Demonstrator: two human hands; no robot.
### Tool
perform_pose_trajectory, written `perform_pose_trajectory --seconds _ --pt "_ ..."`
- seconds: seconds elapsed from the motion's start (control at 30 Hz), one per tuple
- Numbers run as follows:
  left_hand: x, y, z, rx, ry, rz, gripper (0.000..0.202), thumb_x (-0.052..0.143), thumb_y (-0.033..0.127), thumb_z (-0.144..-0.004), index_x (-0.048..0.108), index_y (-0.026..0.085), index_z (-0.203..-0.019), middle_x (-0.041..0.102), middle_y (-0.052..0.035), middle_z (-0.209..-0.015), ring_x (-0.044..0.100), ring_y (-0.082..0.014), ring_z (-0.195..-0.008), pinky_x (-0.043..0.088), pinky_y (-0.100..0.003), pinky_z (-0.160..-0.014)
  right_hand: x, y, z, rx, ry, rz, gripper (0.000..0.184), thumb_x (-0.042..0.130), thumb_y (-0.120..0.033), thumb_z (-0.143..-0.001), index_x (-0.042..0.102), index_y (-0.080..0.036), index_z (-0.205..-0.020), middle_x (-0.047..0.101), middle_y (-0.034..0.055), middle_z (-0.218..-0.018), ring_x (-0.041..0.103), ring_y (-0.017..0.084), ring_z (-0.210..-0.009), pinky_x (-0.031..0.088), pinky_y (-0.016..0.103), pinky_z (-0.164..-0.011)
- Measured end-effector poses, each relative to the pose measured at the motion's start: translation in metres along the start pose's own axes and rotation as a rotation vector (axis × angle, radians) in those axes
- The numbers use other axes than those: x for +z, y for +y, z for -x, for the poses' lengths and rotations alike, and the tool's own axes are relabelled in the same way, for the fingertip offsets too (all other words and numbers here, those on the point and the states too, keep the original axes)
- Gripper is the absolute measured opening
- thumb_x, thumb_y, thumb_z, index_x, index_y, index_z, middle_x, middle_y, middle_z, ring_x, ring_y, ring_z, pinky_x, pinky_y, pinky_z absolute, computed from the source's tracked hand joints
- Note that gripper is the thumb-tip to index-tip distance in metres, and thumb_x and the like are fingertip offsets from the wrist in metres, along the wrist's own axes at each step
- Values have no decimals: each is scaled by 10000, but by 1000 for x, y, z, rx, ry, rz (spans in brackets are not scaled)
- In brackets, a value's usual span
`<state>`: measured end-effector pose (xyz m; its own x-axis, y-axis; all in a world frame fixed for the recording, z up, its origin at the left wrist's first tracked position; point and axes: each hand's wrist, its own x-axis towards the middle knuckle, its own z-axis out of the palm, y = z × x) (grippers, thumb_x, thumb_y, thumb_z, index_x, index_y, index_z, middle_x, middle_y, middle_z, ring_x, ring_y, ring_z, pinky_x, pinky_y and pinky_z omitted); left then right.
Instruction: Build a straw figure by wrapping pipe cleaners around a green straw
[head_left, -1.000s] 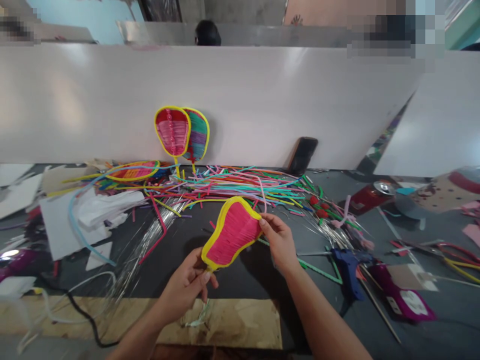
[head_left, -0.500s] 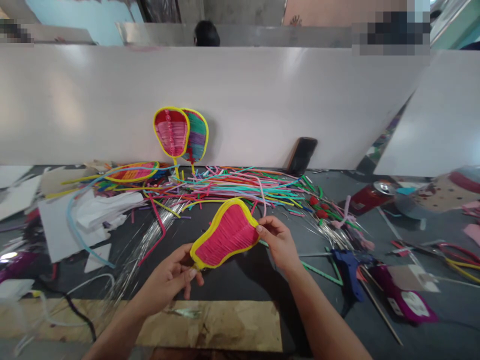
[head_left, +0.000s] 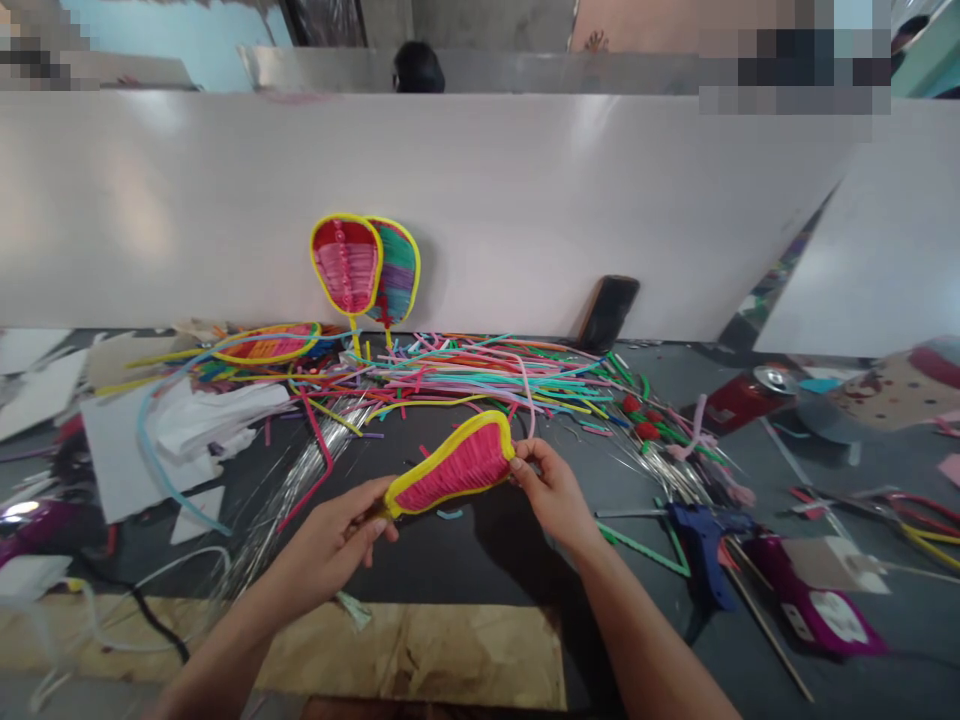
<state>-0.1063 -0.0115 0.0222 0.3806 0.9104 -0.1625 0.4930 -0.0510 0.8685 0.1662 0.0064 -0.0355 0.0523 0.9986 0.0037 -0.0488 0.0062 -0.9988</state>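
Note:
Between my two hands I hold a small pipe-cleaner fan (head_left: 457, 467) with a yellow rim and a pink wound middle, tilted above the dark table. My left hand (head_left: 349, 535) pinches its narrow lower end. At the wide end, the thumb and fingers of my right hand (head_left: 546, 490) grip the yellow rim. Behind it lies a heap of coloured pipe cleaners (head_left: 480, 375). Two finished-looking fans, one pink and red (head_left: 346, 268) and one teal and purple (head_left: 399, 272), lean against the white partition.
A phone (head_left: 609, 312) leans on the partition (head_left: 510, 200). To the right are a red can (head_left: 750, 400), a blue glue gun (head_left: 701, 545), a purple device (head_left: 817, 605) and scissors (head_left: 892, 505). White paper (head_left: 135, 450) and metal wires (head_left: 315, 460) lie left; brown paper (head_left: 450, 650) lies in front.
The fan has tipped in my hands, so its face now looks narrower. Both hands keep their hold on its ends, and my left hand has turned slightly.

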Motion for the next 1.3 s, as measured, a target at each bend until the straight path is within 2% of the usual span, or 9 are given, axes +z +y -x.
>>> perform_pose_trajectory --seconds 0.13,0.3,0.4,0.53,0.6,0.73,0.9,1.1,1.3 --pt "1 -2 -1 33 27 -41 416 520 226 -808 554 246 -1222 678 -30 -818 596 -135 -604 483 -196 -524 0 -2 1 -26 49 6 149 607 -345 -782 535 -215 -782 497 -25 -695 443 124 -609 385 229 -566" --pt "1 -1 -3 9 62 -20 436 531 236 -799 540 229 -1234 674 -22 -768 566 -122 -556 461 -192 -503 1 -7 2 -36 78 20 142 615 -332 -773 548 -207 -763 484 -36 -664 424 108 -581 371 215 -546" --pt "-1 -1 -3 -24 -36 30 424 520 251 -812 533 214 -1235 656 -22 -746 527 -105 -526 443 -185 -491 0 -12 1 -35 80 -55 146 632 -337 -763 589 -213 -827 550 -15 -751 487 120 -655 418 229 -618" --pt "-3 1 -2 -119 -173 154 461 526 283 -814 494 193 -1265 622 -5 -672 486 -85 -471 411 -171 -452 -1 -18 3 -39 75 -141 240 656 -373 -750 646 -231 -944 636 34 -913 561 164 -805 460 263 -700" --pt "-3 2 -2 -158 -228 189 483 543 288 -803 487 196 -1273 625 -4 -669 496 -86 -469 411 -169 -444 -1 -21 5 -17 73 -170 255 676 -388 -726 668 -229 -925 659 38 -888 575 169 -779 472 274 -679" --pt "-1 5 -1 -175 -332 231 498 546 291 -807 473 205 -1293 645 -10 -675 538 -89 -473 435 -172 -458 4 -26 11 -2 133 -193 222 722 -357 -669 681 -219 -838 641 4 -723 527 120 -593 442 242 -548" --pt "3 9 1 -154 -356 222 472 534 262 -810 498 200 -1277 667 -32 -712 589 -107 -505 464 -183 -481 7 -28 13 -51 245 -71 150 706 -307 -691 674 -204 -795 620 1 -690 512 110 -573 414 228 -517" --pt "2 11 3 -132 -356 193 455 521 237 -810 517 215 -1265 664 -29 -717 582 -107 -508 472 -188 -476 5 -26 9 29 178 -205 187 742 -308 -648 621 -197 -739 562 -28 -623 464 88 -532 377 206 -486" --pt "-1 9 7 -125 -356 171 424 499 229 -829 524 223 -1252 661 -26 -732 580 -107 -524 472 -187 -487 7 -25 10 20 147 -181 156 729 -294 -656 635 -194 -730 557 -23 -608 468 94 -543 388 212 -501"
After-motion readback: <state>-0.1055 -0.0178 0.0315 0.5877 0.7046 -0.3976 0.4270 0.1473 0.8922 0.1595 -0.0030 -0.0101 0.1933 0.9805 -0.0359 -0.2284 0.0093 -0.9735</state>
